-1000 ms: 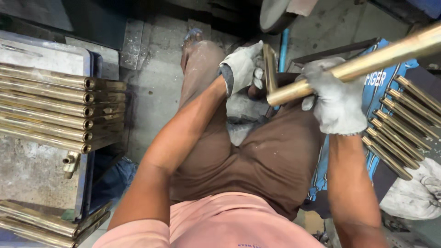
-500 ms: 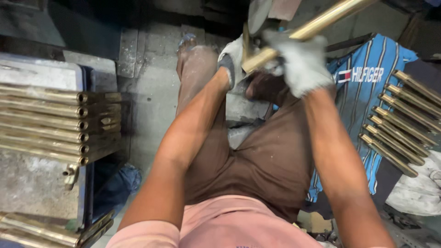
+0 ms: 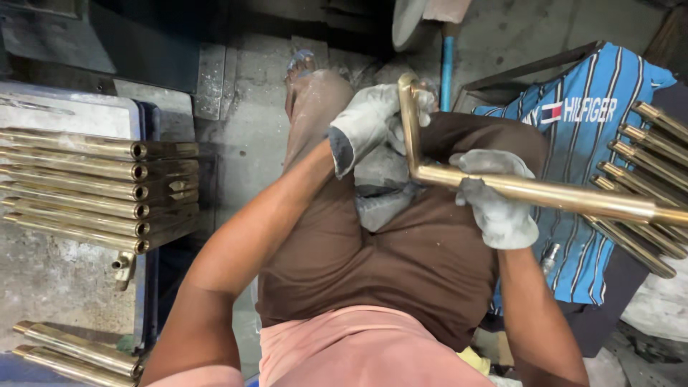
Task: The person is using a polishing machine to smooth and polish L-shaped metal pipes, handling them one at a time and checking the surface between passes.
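Note:
An L-shaped brass tube (image 3: 566, 197) lies across my lap, its long leg running out to the right and its short leg pointing up. My left hand (image 3: 369, 122), in a pale grey work glove, grips the short upright leg near the bend. My right hand (image 3: 494, 204), gloved the same way, is wrapped around the long leg just right of the bend. I sit with brown shorts and one bare leg stretched forward over the concrete floor.
A stack of brass tubes (image 3: 86, 183) lies on a grey slab at the left, with more brass tubes (image 3: 68, 347) below. Several brass tubes (image 3: 645, 179) rest on a blue striped cloth (image 3: 580, 122) at the right. A round polishing wheel (image 3: 408, 18) sits ahead.
The brass tube has come down from the wheel ahead to my lap. Its long leg now runs nearly level to the right. Both hands still hold it.

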